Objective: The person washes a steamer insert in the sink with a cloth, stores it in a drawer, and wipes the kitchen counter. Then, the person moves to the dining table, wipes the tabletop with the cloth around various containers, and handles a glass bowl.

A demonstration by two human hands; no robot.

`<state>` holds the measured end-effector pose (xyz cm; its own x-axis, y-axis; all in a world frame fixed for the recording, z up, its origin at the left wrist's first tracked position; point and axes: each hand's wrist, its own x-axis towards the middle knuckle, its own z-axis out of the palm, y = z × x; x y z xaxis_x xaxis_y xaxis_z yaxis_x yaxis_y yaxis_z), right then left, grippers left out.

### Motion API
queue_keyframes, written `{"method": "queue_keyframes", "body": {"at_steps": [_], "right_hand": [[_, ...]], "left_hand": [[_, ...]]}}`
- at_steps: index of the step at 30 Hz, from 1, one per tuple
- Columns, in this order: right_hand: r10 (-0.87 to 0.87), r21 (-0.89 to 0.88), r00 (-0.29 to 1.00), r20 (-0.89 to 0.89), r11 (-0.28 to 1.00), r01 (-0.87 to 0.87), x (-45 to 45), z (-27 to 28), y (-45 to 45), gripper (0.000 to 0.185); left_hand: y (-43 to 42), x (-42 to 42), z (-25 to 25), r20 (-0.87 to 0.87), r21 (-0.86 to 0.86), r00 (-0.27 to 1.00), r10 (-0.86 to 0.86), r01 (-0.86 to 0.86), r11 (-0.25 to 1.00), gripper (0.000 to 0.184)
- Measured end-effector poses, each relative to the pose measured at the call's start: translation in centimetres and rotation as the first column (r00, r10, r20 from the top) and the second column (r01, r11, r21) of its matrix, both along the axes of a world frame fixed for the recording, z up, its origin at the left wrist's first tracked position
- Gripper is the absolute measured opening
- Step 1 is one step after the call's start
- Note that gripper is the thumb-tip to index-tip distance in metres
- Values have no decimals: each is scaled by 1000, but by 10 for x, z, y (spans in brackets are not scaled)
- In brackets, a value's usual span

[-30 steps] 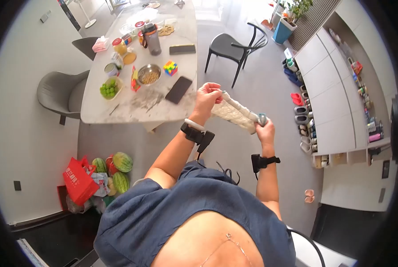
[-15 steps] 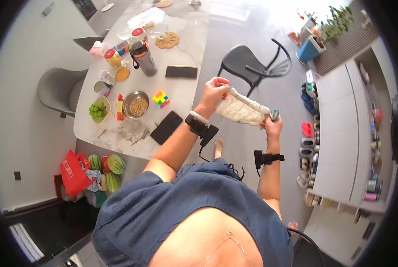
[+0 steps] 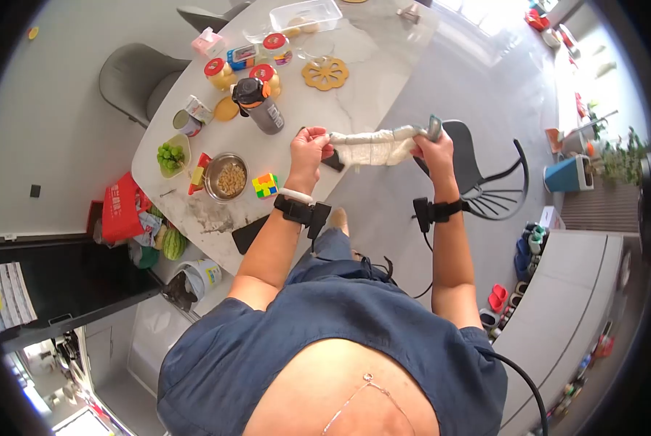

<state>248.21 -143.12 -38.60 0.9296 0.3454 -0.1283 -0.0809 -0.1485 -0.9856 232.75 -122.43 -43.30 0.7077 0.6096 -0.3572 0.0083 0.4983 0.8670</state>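
A cream, fluffy-looking cloth (image 3: 376,150) with a grey-green rolled edge stretches between my hands, held out over the floor at the table's side. My left hand (image 3: 308,155) pinches its left end with closed fingers. My right hand (image 3: 436,155) is closed round the other end, where the greenish edge curls up above the fingers. What exactly the cloth is, I cannot make out. Behind my left hand lies a dark phone (image 3: 333,160), mostly covered. A colourful puzzle cube (image 3: 265,184) and a grey bottle (image 3: 261,109) stand on the table to the left.
On the marble table (image 3: 383,58) are a steel bowl (image 3: 226,176) of nuts, grapes (image 3: 171,156), red-lidded jars (image 3: 220,74) and a yellow trivet (image 3: 325,74). A black chair (image 3: 465,156) stands beyond my right hand. Shoes (image 3: 497,298) line the cabinet (image 3: 565,291) at right.
My view has turned to the right, and I am closer to the table. Both hands still hold the cloth, which now hangs more level, with its right end raised.
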Motion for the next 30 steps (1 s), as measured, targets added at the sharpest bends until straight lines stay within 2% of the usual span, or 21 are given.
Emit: {"method": "queue_keyframes", "body": {"at_steps": [2, 3, 4, 5, 6, 7, 8, 10, 11, 12, 14, 15, 17, 18, 20, 23, 28, 30], "right_hand": [[36, -7, 999, 38, 999, -36, 34, -25, 38, 11], [65, -61, 994, 89, 996, -59, 48, -39, 60, 17], [104, -116, 982, 156, 989, -87, 67, -47, 84, 23], [126, -133, 981, 150, 985, -107, 74, -60, 102, 23], [133, -216, 954, 270, 973, -75, 73, -76, 117, 33], [145, -277, 907, 396, 960, -33, 78, -87, 133, 43], [162, -278, 906, 391, 959, -52, 83, -96, 142, 43], [493, -526, 677, 546, 831, -181, 79, -116, 145, 56], [579, -588, 694, 427, 761, -273, 78, -126, 149, 60], [588, -588, 691, 421, 757, -287, 77, -136, 153, 60], [832, -812, 402, 383, 511, -283, 73, -150, 160, 61], [884, -852, 350, 311, 422, -309, 72, -155, 162, 61], [884, -838, 309, 350, 444, -319, 71, -161, 168, 61], [874, -820, 289, 390, 472, -323, 69, -166, 170, 62], [906, -818, 229, 355, 420, -392, 67, -160, 171, 62], [921, -809, 104, 375, 380, -449, 77, -161, 194, 60], [924, -800, 1, 381, 331, -500, 73, -166, 227, 63], [920, -795, -21, 390, 325, -511, 67, -168, 237, 64]], "left_hand": [[21, 19, -18, 27, -85, 982, 188, -185, 979, 16], [31, 29, -26, 72, -61, 969, 238, -234, 970, 23], [45, 47, -35, 78, -68, 964, 253, -248, 966, 23], [54, 54, -45, 21, 97, 956, 294, -295, 951, 27], [57, 55, -55, -43, 262, 939, 342, -320, 910, 31], [57, 57, -47, -100, 302, 940, 327, -285, 910, 37], [61, 63, -52, -105, 303, 933, 344, -300, 905, 37], [62, 67, -84, -95, 456, 976, 194, -131, 880, 31], [63, 68, -100, -172, 565, 976, 137, -16, 825, 24], [59, 67, -104, -266, 578, 962, 62, 108, 809, 22], [52, 65, -105, -444, 675, 895, 37, 307, 671, 24], [50, 65, -111, -476, 689, 878, 42, 343, 638, 24], [48, 65, -117, -507, 727, 856, 102, 362, 583, 22], [50, 68, -115, -522, 714, 845, 120, 356, 603, 22], [49, 68, -110, -499, 548, 861, 100, 224, 806, 22], [56, 69, -106, -513, 496, 847, 141, 159, 854, 19], [50, 62, -110, -526, 418, 816, 238, 5, 908, 18], [45, 57, -112, -468, 389, 815, 341, -156, 908, 17]]}}
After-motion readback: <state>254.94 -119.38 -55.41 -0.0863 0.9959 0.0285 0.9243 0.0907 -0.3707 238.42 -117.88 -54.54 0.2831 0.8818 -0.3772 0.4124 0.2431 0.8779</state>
